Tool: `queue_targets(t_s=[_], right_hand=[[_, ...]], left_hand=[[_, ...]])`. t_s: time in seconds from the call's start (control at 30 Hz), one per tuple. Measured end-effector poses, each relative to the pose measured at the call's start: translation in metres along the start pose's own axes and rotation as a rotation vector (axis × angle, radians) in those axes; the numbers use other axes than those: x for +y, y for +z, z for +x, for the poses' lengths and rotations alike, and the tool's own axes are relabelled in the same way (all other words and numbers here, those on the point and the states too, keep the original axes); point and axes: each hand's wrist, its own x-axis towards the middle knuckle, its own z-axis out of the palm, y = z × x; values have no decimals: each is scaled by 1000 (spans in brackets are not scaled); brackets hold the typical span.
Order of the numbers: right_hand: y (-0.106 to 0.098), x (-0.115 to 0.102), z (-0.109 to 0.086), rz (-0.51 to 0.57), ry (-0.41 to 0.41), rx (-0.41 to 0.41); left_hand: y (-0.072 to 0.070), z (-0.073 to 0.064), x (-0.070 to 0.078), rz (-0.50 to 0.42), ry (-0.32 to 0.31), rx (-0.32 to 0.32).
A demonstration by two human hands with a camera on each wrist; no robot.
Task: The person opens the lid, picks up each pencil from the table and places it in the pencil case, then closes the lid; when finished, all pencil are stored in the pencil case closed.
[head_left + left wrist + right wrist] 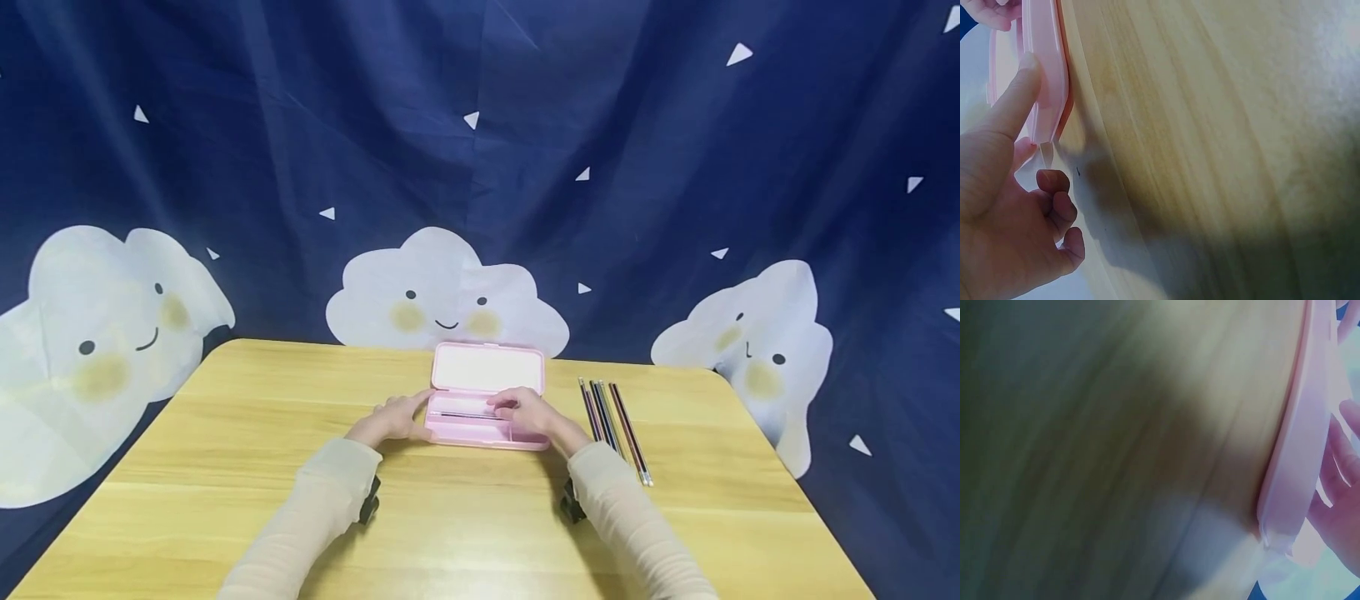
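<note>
A pink pencil case (468,442) lies with its lid (489,368) raised at the table's far side. My left hand (392,419) grips the case's left end; in the left wrist view the thumb (1019,94) presses on its near edge while the other fingers curl beside it. One pencil (468,414) lies lengthwise in the case's rear compartment. Above the right part of the case is my right hand (527,412), its fingers loosely bent over the pencil's right end. In the right wrist view that hand (1341,481) shows spread fingers behind the case wall (1300,437).
Several dark striped pencils (621,417) lie side by side on the wooden table (465,517), right of the case and partly behind the right forearm. A dark blue curtain (420,100) with clouds hangs behind the table's far edge.
</note>
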Motion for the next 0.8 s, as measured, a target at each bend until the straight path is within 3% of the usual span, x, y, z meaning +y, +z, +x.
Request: queue_targets(t_s=[0.17, 0.4, 0.63, 0.8], right_hand=[[-10, -2, -8, 16, -39, 11], [-30, -24, -31, 100, -35, 31], [-34, 7, -44, 79, -57, 5], [-40, 10, -55, 94, -52, 10]], left_hand=[[-1, 0, 0, 1, 7, 4], [-1, 0, 1, 0, 25, 9], [-2, -2, 2, 31, 18, 7], [-2, -2, 0, 43, 13, 4]])
